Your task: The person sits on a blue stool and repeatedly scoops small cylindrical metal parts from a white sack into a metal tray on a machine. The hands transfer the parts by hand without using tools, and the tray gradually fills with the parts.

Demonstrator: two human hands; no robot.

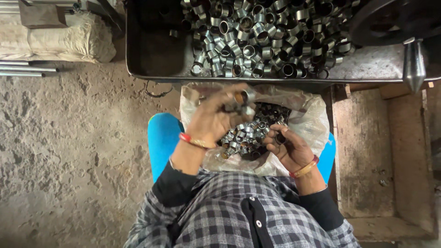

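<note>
While the person sits over a plastic bag [308, 119] of small metal rings [248, 133], the head view shows both hands at work just above it. The left hand [213, 117] is raised over the bag, and its grip is clamped on a few rings [243, 98] held between thumb and fingertips. The right hand [289, 147] rests at the near edge of the bag, palm up, with its fingers closed on one dark ring [280, 137].

Beyond the bag, a metal tray [151, 55] carries a big heap of the same rings [266, 36]. To the right of the bag is a wooden box [367, 151], and to the left of it bare concrete floor [69, 147]. Under the bag a blue seat [161, 138] shows.

In my judgement the risk is with the left hand: several rings sit in one pinch, so a small loosening could let one slip. If it falls outside the bag, it may roll over the floor. The bag is soft and lies open, so a push from a wrist could also tip rings out.
</note>
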